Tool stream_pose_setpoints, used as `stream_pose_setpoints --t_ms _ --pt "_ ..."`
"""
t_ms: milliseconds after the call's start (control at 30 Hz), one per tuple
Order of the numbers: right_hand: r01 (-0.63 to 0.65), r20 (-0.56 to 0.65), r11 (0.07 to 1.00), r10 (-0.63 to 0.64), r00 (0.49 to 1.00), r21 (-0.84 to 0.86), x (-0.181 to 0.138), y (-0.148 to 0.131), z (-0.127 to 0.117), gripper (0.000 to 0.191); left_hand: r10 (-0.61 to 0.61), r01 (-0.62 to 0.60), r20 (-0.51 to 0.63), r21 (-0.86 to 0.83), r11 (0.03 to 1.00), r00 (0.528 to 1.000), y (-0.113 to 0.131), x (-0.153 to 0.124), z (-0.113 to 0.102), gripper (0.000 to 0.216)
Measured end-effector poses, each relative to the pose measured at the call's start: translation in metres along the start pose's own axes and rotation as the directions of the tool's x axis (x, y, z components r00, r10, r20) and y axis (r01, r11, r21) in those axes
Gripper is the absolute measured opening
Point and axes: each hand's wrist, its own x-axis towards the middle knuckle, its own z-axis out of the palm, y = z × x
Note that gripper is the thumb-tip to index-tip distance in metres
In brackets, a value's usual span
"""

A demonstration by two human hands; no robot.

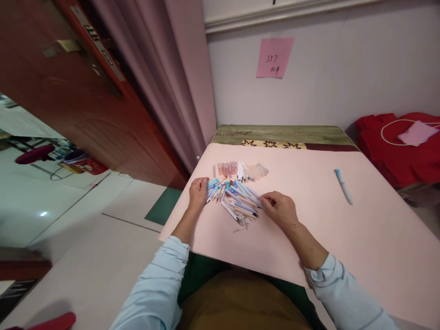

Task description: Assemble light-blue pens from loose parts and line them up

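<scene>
Left hand (198,192) and right hand (280,208) flanked pen parts (239,200), half-closed, grips unclear; whole pen (343,186) sat apart, likely avoiding mix-up.

pen pile (240,196): lower parts hidden | left fingers (203,180): grip unclear | red cloth (395,158): cut off, right edge

The pale pink sheet covering the tabletop (343,243) is lit softly and evenly, with only faint shadows cast. A small white glare spot is reflected in the glossy pale tiled floor (96,256), while the reddish-brown wooden door (113,123) is left dimmer. Shapes are stretched toward the edges; fine detail in the heap of slim pastel pens (244,207) is softened.
</scene>
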Motion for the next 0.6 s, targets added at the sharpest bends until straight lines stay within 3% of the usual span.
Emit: stream_pose_setpoints --t_ms 167,400,600 --pt "0.049 0.055 0.998 -0.050 0.997 0.030 0.000 -0.003 -0.001 0.018 -0.057 0.057 -0.021 0.019 0.998 0.998 -0.003 -0.005 0.002 0.036" --pt "0.044 0.052 0.999 -0.045 0.998 0.021 0.000 -0.004 -0.004 0.021 0.038 -0.035 -0.022 0.103 0.994 0.999 -0.008 -0.004 0.007 0.038" --pt "0.017 0.051 1.000 -0.018 0.999 0.020 -0.001 -0.002 -0.002 0.022 -0.094 0.091 0.011 0.129 0.987 0.996 -0.005 0.007 0.004 0.036"
